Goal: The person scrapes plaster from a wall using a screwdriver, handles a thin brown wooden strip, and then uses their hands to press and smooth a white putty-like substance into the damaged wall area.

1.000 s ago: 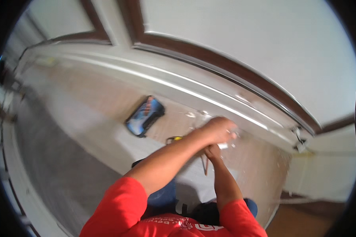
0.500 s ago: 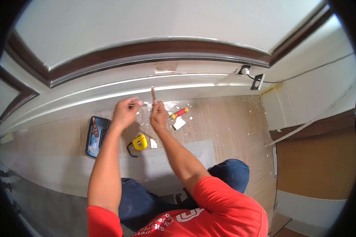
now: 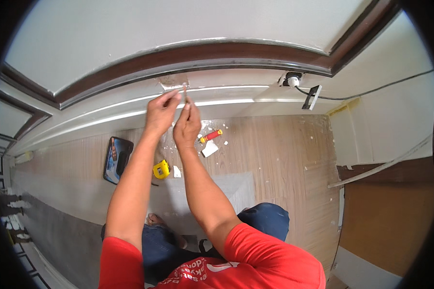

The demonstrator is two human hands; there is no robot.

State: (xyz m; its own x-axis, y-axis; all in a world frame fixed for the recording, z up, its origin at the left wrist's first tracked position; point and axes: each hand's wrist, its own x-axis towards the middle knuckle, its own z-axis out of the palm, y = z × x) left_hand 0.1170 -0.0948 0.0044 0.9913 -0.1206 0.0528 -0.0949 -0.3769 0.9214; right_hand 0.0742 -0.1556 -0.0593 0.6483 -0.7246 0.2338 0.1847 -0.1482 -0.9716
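My right hand (image 3: pixel 187 127) is closed round a thin brownish strip (image 3: pixel 185 91) that points up toward the wall, its exact kind too small to tell. Beside it, my left hand (image 3: pixel 160 113) has its fingers pinched together near the strip's upper end; what they hold, if anything, is hidden. Just beyond both hands, a rough tan rectangular patch (image 3: pixel 171 81) shows in the white wall above the skirting. White crumbs lie on the floor below my hands. A red and yellow screwdriver (image 3: pixel 211 136) rests right of them, next to a white broken piece (image 3: pixel 210 149).
A yellow tape measure (image 3: pixel 161 169) lies near my left forearm, with a black-edged tray-like case (image 3: pixel 116 159) further left. At the right, a white plug (image 3: pixel 292 82) sits in a wall socket, and a loose faceplate (image 3: pixel 312 98) hangs on its cable. A brown board (image 3: pixel 390 216) stands at far right.
Both hands have moved up and closer to the wall patch, carrying the thin strip. My left hand has come nearer to the right. The view has shifted slightly.
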